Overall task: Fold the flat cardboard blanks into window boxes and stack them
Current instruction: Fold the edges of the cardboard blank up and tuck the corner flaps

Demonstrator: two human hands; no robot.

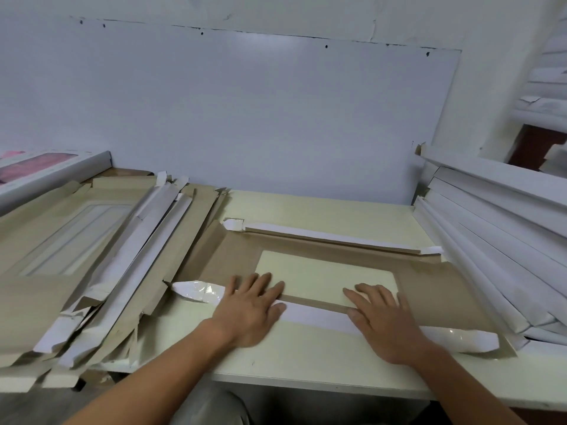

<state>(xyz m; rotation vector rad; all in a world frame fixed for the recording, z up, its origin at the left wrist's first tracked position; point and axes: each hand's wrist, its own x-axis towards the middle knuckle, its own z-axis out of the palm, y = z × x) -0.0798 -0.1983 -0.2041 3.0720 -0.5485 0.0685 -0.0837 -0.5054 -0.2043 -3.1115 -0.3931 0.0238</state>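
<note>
One flat cardboard blank (pixel 322 250) lies brown side up on the pale table (pixel 306 357), roughly midway along it and close to the front edge. Its window opening shows the table surface through it. The far long flap is folded over, white face up. The near long flap (pixel 316 317) is likewise turned over, white face up. The left hand (pixel 248 308) presses flat on this flap, fingers straight, gripping nothing. The right hand (pixel 383 323) does the same further right, fingers extended. A pile of unfolded blanks (pixel 101 256) covers the table's left end. Stacked white boxes (pixel 497 240), apparently finished ones, stand at the right end, touching the blank's right flap.
</note>
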